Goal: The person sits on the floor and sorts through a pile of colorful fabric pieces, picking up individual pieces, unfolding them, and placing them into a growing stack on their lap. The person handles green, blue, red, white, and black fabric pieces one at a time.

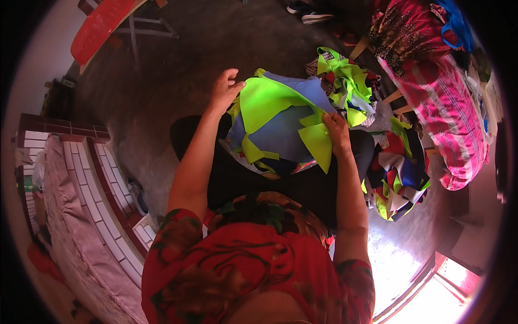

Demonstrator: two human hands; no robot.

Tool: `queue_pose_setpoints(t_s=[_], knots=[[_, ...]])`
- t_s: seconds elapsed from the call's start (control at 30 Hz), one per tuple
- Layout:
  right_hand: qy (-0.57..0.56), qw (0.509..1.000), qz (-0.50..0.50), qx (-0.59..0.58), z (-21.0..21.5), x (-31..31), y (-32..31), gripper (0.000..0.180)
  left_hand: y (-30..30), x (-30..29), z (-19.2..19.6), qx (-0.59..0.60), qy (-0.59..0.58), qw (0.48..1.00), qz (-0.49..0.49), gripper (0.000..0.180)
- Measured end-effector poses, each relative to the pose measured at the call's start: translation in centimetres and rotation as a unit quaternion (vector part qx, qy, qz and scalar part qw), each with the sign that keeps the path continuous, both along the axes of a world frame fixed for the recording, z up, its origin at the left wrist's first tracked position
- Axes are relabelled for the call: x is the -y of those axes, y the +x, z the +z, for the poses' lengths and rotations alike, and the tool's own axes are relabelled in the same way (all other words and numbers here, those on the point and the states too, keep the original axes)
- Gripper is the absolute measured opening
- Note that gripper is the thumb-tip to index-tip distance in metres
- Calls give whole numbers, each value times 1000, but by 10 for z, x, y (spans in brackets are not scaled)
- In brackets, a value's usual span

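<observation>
A stack of cloth pieces, neon green and blue, rests on my lap over a black garment. My left hand presses flat on the stack's left edge, its fingers spread. Pinched in my right hand is a neon green cloth piece at the stack's right edge.
More neon green scraps lie beyond the stack. A pile of mixed coloured scraps sits at my right. A pink striped bundle lies at far right. A red plastic chair stands far left, and a tiled ledge runs along my left.
</observation>
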State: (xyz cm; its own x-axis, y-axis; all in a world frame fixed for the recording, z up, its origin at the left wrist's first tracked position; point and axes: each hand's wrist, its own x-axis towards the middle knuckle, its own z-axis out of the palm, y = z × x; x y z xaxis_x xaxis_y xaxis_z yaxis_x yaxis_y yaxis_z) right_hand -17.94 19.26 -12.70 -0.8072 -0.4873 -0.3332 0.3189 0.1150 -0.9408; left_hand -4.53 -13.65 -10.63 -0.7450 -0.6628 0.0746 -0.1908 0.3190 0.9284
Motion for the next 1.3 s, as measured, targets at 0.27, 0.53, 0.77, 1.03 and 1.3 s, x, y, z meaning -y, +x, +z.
queue_pose_setpoints(t_s=[0.27, 0.53, 0.77, 1.03, 1.3], knots=[[48, 997, 13, 55, 6, 5, 2, 21, 48, -21, -82, 52, 43, 997, 33, 41], [61, 997, 22, 42, 12, 17, 6, 21, 20, -28, -73, 124, -145, 980, 46, 51], [30, 998, -14, 62, 10, 20, 4, 17, -7, -33, -66, 195, -29, 976, 98, 54], [26, 996, -37, 72, -7, 21, -2, 17, -3, -31, -65, 300, -118, 942, 97, 36], [24, 998, -30, 40, -17, 20, -2, 21, -1, -28, -63, 332, -82, 934, 105, 35]])
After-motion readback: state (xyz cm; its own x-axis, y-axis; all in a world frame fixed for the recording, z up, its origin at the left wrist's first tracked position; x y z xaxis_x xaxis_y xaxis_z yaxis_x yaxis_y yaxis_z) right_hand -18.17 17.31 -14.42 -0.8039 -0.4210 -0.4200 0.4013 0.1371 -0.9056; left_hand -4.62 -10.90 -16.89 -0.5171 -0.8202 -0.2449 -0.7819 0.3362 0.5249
